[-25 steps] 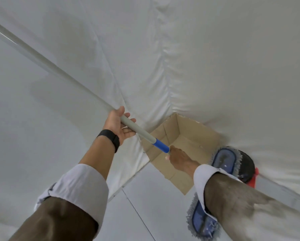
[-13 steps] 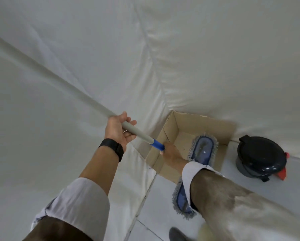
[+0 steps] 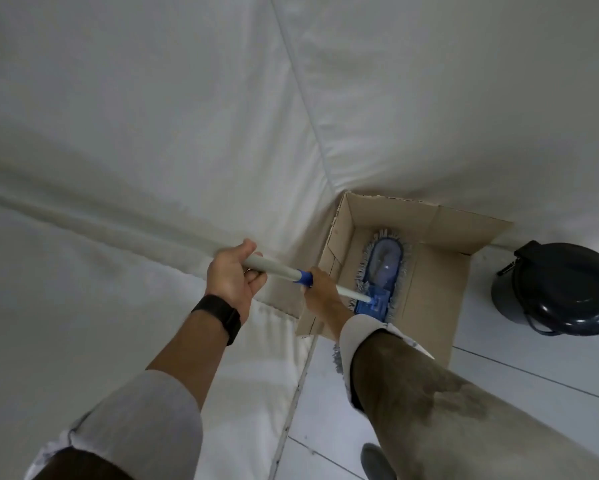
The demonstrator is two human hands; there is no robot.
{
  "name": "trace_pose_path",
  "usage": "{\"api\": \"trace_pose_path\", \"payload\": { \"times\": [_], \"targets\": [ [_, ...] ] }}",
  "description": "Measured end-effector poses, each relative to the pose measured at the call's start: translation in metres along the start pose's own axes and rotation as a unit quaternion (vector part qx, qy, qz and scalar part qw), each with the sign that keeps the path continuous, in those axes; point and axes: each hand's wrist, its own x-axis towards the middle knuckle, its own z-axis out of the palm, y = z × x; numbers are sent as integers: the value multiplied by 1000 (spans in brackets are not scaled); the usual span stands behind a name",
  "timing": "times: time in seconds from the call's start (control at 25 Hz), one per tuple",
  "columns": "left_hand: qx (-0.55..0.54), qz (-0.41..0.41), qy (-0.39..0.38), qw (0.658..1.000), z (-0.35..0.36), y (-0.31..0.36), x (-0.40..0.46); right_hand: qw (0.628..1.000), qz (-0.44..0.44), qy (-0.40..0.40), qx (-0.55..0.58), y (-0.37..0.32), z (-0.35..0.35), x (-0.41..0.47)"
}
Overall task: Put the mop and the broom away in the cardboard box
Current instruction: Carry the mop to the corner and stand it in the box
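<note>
**Mop head in the box, both hands on the handle**

The left side is taken up by white fabric sheeting (image 3: 118, 133) hanging as walls; two panels meet in a seam that runs down to the corner where the box stands. A long pale pole crosses the sheeting from the far left edge toward the centre; it is blurred there and hard to tell from the cloth.

The left hand (image 3: 230, 277) is wrapped closed around the pale grey part of the mop handle (image 3: 274, 266), thumb on top and fingers curled beneath. A black wristband (image 3: 218, 315) sits on that wrist, and the light sleeve is pushed up the forearm.

Just to the right, the right hand (image 3: 320, 292) grips the same handle at the blue collar (image 3: 304, 277), fingers closed about it. Its arm, in a brown sleeve with a light cuff, comes in from the lower right and hides part of the box's near edge.

The cardboard box (image 3: 440, 306) stands open on the floor, in the corner against the sheeting. The mop head (image 3: 384, 263), blue with a grey fringe, lies inside it toward the left wall, joined to the handle by a blue bracket. A bit of grey fringe shows below the right cuff, outside the box's near edge.

The broom cannot be identified in view.

On the pale tiled floor (image 3: 533, 393), right of the box and apart from it, is a dark round lidded bin (image 3: 565, 289). A grey shoe tip (image 3: 374, 459) shows at the bottom edge.
</note>
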Motion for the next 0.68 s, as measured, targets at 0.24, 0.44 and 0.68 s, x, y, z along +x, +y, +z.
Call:
{"api": "trace_pose_path", "payload": {
  "times": [0.24, 0.44, 0.68],
  "targets": [
    [25, -25, -7, 999, 25, 7, 98, 999, 35, -6, 33, -7, 19, 91],
    [46, -35, -36, 998, 36, 15, 149, 998, 39, -13, 42, 1, 35, 137],
    [217, -29, -61, 974, 19, 10, 151, 997, 9, -63, -42, 0, 30, 124]
  ]
}}
